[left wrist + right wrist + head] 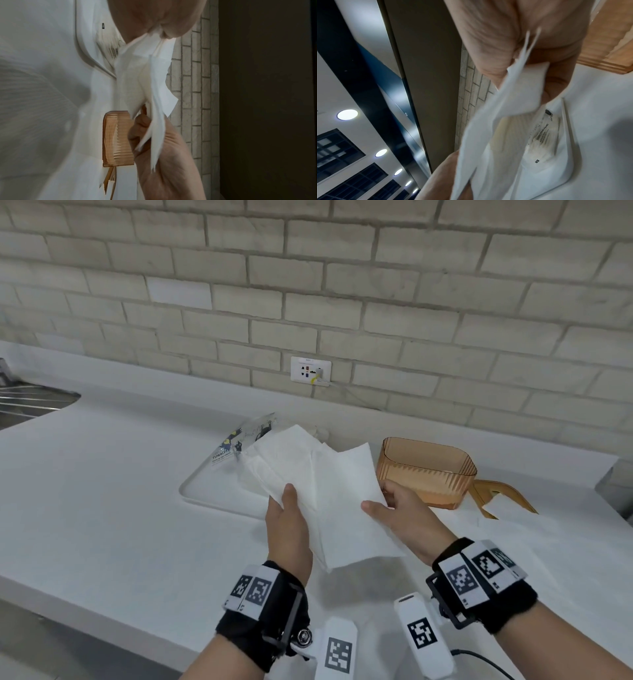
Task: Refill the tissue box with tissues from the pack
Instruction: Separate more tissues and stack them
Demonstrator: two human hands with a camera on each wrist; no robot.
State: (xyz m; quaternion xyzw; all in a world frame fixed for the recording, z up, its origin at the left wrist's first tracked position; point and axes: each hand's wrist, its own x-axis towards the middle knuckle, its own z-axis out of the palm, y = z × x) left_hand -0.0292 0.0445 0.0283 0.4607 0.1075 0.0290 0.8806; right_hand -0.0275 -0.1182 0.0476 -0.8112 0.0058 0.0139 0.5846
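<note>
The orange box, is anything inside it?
The orange box stands open and looks empty through its see-through walls. The right hand and the tissues held by both hands cover its near left corner, so that part can't be checked.

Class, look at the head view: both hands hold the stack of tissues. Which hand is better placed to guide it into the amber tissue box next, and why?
Probably the right hand. It grips the edge of the tissues nearest the open amber tissue box, right beside its front wall. The left hand holds the far edge, away from the box.
</note>
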